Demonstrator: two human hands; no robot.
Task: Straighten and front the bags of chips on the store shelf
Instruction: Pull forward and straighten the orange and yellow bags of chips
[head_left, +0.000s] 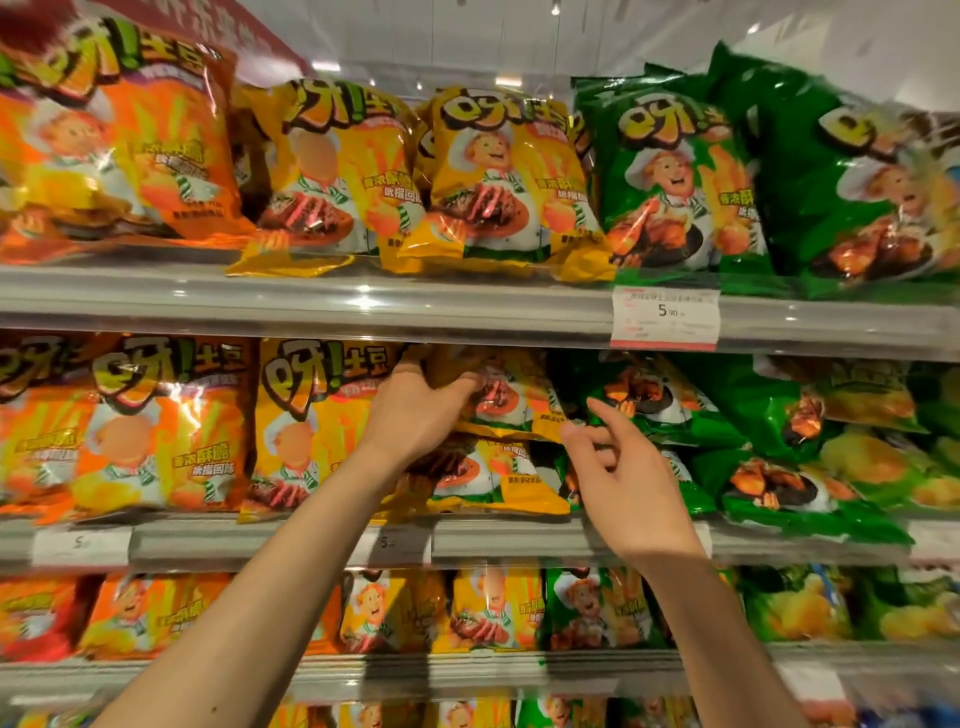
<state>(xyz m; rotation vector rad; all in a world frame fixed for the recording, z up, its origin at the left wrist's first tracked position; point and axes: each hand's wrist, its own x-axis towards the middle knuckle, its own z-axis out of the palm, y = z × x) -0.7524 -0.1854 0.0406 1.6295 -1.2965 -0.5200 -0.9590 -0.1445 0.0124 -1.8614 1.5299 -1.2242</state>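
On the middle shelf (311, 540), my left hand (415, 410) grips a tipped yellow bag (498, 395) — right hand (623, 478) open; green bags (779, 447) beside it remain slumped.

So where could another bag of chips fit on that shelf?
Hardly anywhere. The left hand grips a yellow bag lying atop another; green bags pile up beside it. The only bare strip is the upper shelf's front ledge left of the price tag.
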